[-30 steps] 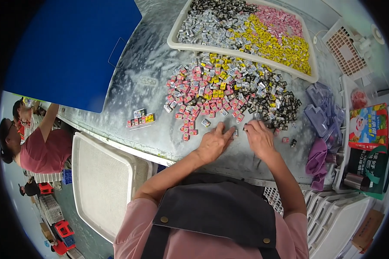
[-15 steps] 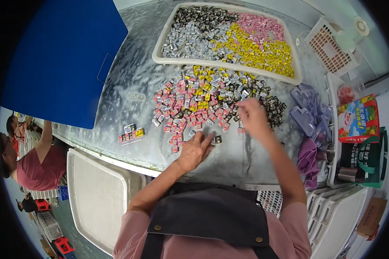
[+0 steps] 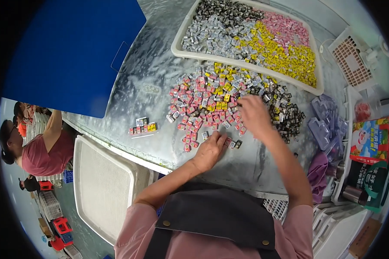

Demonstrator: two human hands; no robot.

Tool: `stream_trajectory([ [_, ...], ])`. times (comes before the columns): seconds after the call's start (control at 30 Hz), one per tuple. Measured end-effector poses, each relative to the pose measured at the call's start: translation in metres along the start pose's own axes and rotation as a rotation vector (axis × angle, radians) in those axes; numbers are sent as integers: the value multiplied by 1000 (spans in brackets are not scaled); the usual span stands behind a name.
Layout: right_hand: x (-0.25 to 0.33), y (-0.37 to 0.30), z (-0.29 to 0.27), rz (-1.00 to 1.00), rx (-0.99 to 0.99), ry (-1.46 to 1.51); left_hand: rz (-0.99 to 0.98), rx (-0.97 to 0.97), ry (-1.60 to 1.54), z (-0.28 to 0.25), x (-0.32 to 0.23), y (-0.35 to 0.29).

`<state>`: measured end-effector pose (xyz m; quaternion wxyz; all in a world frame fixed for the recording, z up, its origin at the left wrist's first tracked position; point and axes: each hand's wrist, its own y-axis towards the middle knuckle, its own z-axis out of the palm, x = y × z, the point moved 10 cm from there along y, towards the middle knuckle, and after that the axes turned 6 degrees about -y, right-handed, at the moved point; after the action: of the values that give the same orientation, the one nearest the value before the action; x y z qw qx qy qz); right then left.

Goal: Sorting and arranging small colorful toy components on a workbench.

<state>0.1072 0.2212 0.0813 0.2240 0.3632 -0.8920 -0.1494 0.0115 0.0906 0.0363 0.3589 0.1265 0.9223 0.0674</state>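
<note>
A pile of small block-like pieces in pink, yellow, silver and black is spread over the grey table. My left hand rests at its near edge, thumb and fingertips closed against a short row of small blocks: pink, silver and black. Over the right-middle of the pile, my right hand has its fingers curled down among the pieces; whatever is in them is hidden. To the left, a small group of blocks sits by a clear strip.
Behind the pile stands a white tray of pieces sorted by colour. A blue panel rises at left. Clear plastic packs and a purple cloth lie at right. An empty white tray stands below; a co-worker is beyond.
The whole view has shifted, so the table appears further right. My right hand has moved left over the pile. A pink block now shows in the row beside my left hand.
</note>
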Motion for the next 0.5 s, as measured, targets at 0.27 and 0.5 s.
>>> stream_trajectory([
  [0.27, 41, 22, 41, -146, 141, 25, 98, -89, 15, -9, -2, 8],
  [0.5, -173, 43, -66, 379, -230, -128, 106, -149, -111, -63, -15, 109],
])
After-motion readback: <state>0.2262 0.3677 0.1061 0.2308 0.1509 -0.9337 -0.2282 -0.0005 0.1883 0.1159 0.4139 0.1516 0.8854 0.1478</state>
